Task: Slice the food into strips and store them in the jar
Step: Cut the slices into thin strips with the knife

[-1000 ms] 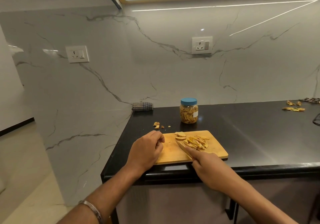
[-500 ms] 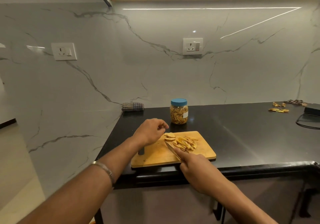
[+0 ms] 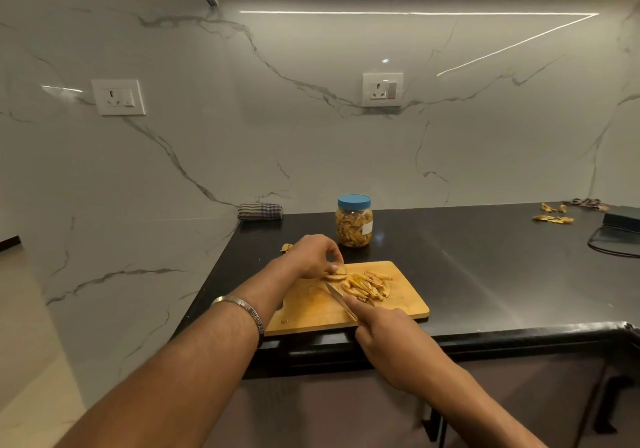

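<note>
A wooden cutting board (image 3: 311, 312) lies at the front of the black counter (image 3: 467, 267). On it sits a pile of yellow strips (image 3: 369, 286), with flat uncut slices (image 3: 336, 276) at its left. My left hand (image 3: 313, 257) pinches the top slice with its fingertips. My right hand (image 3: 388, 336) grips a knife (image 3: 337, 298) whose blade points up-left across the board, beside the pile. A clear jar (image 3: 354, 225) with a blue lid, full of strips, stands shut behind the board.
A folded checked cloth (image 3: 260, 211) lies at the counter's back left corner. Small scraps (image 3: 286, 247) sit left of my left hand. More peel pieces (image 3: 553, 219) and a dark box with a cable (image 3: 620, 225) are at the far right.
My left hand has moved from the board's left part to the slices and taken hold of one. The view has shifted closer. The knife hand has stayed near the pile.
</note>
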